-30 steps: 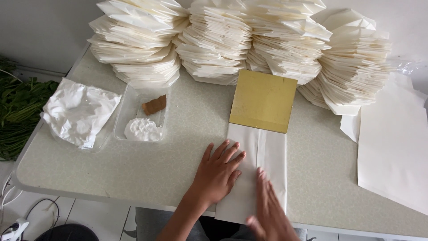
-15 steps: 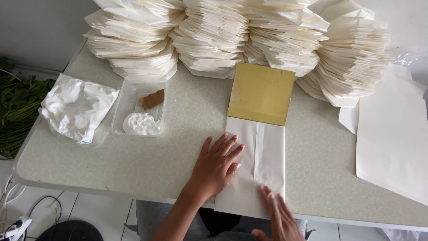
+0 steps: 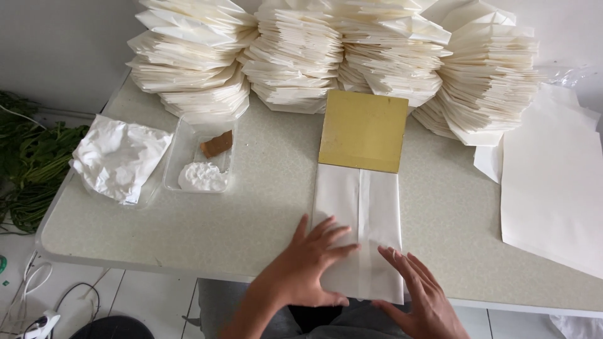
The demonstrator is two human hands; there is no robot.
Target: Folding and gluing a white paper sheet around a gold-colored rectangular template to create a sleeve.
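Head view down onto the bench: a second ago my right hand lay higher on the folded white paper, beside my left; since then it has slid down toward the near end, and now its fingers lie flat and spread across the lower right corner. My left hand has hardly moved; it stays pressed palm-down, fingers fanned, on the paper's left half. I judge the slide to be a smoothing stroke along the fold, so the crease looks about set, with both hands holding the sheet flat and pinching nothing.

That paper is a long, narrow strip lying straight out from me on the speckled bench, its near end just over the bench edge. Two flaps meet in a seam running down its middle. A gold square card sits at its far end, covering the top; whether the card lies tucked into the fold or only rests on it I cannot tell from here.

Behind the card stand stacks of folded white pieces. To the left sit a clear tray with white paste and a brown lump, and a crumpled white wrapper. Flat white sheets lie to the right.
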